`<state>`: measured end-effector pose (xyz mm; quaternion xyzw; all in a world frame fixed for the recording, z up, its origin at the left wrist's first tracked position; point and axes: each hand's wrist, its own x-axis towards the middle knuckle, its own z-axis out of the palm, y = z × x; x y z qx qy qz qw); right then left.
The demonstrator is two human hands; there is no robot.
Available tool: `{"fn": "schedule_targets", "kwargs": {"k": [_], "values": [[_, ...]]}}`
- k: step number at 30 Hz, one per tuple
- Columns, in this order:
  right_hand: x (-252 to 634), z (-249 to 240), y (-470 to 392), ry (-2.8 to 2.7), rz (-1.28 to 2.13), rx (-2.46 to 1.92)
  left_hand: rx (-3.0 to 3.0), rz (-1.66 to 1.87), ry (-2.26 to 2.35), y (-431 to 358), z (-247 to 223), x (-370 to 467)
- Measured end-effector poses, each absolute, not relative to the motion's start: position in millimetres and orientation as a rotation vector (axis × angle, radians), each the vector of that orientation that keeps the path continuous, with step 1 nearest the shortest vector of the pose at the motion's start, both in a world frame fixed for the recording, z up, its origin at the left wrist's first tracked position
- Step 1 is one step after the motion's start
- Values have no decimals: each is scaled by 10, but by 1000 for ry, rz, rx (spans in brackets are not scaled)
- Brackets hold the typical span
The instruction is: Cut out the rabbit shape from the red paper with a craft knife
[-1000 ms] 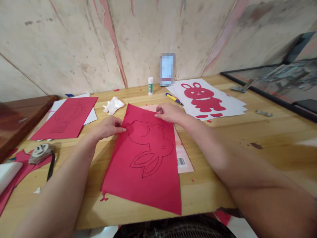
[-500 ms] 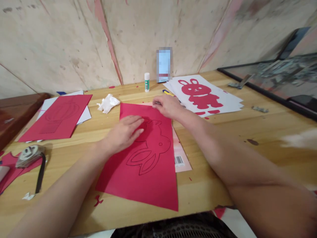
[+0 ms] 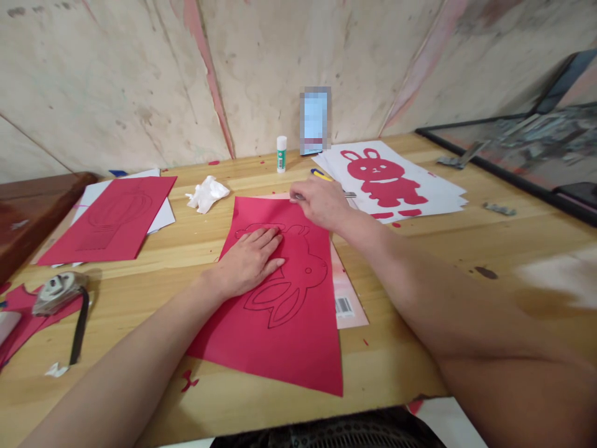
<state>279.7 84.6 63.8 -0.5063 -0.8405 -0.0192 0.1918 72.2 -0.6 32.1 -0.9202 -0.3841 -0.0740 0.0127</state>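
Observation:
A sheet of red paper (image 3: 280, 348) lies in front of me with a rabbit outline drawn on it in dark line. My left hand (image 3: 252, 258) rests flat on the drawing, its fingers spread a little. Over the sheet's far edge, my right hand (image 3: 321, 200) is closed in a pinch around a slim metal tool (image 3: 349, 195). Grey metal shows at the fingertips and past the far side of the hand; the rest is hidden, so its exact kind cannot be told. Beneath the red sheet is a pale pink sheet or booklet with a barcode (image 3: 349, 308).
White sheets (image 3: 443, 198) bearing a red rabbit cutout (image 3: 389, 177) lie at right, near a yellow-and-dark tool (image 3: 321, 175). A glue stick (image 3: 281, 154), a phone (image 3: 315, 121) and crumpled tissue (image 3: 208, 194) are behind. At left: another red sheet (image 3: 116, 218), a tape measure (image 3: 60, 292).
My left hand has settled flatter onto the drawing and nearer to me. The right hand stays at the sheet's far edge, with more metal showing. The view has shifted slightly.

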Motion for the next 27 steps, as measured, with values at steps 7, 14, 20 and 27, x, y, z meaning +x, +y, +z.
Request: {"fn": "schedule_targets", "kwargs": {"k": [7, 14, 20, 27], "values": [[2737, 673, 784, -2394, -114, -1371, -2858, -273, -1277, -21, 309, 734], [2620, 781, 923, -2573, -252, -1240, -2791, -252, -1365, 6, 332, 729], [2542, 784, 1044, -2648, -220, -1497, -2816, -279, -1370, 41, 282, 698], [2517, 871, 867, -2689, 293, -1412, -2832, -364, -1339, 65, 249, 685]]}}
